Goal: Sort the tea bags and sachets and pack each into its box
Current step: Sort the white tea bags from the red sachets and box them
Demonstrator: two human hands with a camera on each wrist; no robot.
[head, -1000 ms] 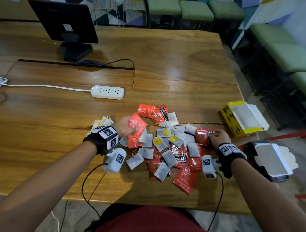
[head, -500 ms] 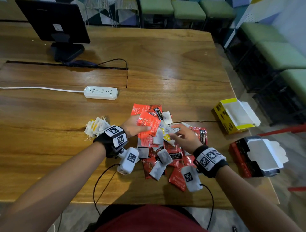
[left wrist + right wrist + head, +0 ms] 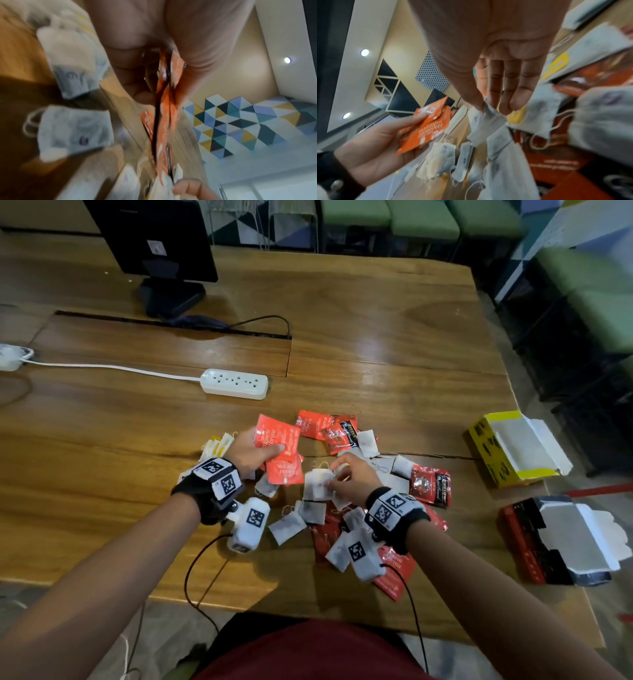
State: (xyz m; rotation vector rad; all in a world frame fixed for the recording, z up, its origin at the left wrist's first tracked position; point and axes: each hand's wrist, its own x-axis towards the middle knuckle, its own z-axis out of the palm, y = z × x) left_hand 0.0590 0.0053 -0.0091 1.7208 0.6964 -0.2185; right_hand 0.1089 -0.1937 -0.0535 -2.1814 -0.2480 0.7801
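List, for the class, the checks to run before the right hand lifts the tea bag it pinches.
1. Right hand pinches a tea bag: ok.
2. Only one bag pinched: cannot tell.
3. Left hand grips red sachets: ok.
4. Yellow box open: ok.
5. Red box open: ok.
6. Bag strings free of the pile: cannot tell.
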